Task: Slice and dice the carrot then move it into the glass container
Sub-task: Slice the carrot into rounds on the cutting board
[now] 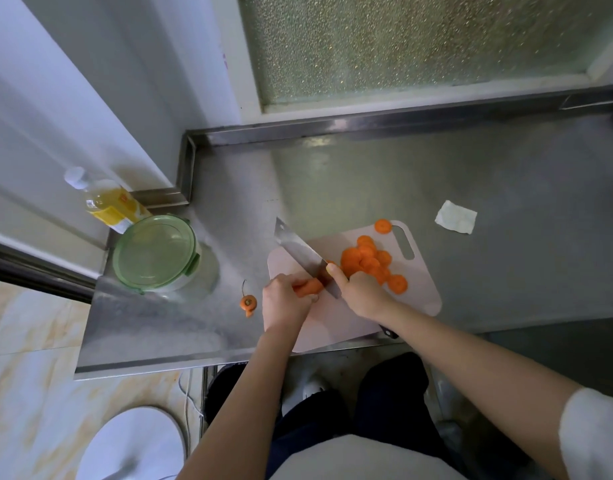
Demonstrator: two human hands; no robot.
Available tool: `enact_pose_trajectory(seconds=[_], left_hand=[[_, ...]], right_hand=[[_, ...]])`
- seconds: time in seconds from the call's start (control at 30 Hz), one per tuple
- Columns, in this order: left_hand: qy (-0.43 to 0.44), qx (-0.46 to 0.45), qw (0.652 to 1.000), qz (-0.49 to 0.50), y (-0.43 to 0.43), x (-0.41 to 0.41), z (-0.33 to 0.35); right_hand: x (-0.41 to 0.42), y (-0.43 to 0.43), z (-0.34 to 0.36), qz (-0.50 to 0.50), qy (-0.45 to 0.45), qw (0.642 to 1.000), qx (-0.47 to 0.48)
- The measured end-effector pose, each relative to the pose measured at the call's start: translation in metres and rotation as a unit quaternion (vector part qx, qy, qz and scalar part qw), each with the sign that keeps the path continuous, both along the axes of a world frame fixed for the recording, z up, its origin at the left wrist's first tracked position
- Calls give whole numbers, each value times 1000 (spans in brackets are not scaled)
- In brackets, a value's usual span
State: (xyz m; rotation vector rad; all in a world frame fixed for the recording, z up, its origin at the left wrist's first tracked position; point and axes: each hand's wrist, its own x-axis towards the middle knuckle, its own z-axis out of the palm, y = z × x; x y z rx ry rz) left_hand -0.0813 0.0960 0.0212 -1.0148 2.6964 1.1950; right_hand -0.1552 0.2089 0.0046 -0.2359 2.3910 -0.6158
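A pale pink cutting board lies on the steel counter. My left hand grips the uncut stub of carrot on the board. My right hand holds a cleaver by its handle, forefinger along the blade's spine, the blade set across the carrot's cut end. Several orange carrot slices are piled on the board right of the blade, and one slice sits at the board's far edge. The glass container with a green lid on stands to the left.
A cut-off carrot top lies on the counter left of my left hand. A bottle of yellow liquid stands behind the container. A folded white paper lies at the right. The counter has a raised rear rim and its front edge near my body.
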Motion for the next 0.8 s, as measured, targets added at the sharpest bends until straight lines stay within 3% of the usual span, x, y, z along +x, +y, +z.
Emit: enact_pose_trajectory(seconds=[0.27, 0.8], left_hand=[[5, 16, 1000, 11, -4, -2, -13], [1, 27, 1000, -4, -4, -6, -15]], right_hand=[[-2, 9, 15, -46, -29, 997, -60], [-1, 2, 16, -41, -34, 998, -16]])
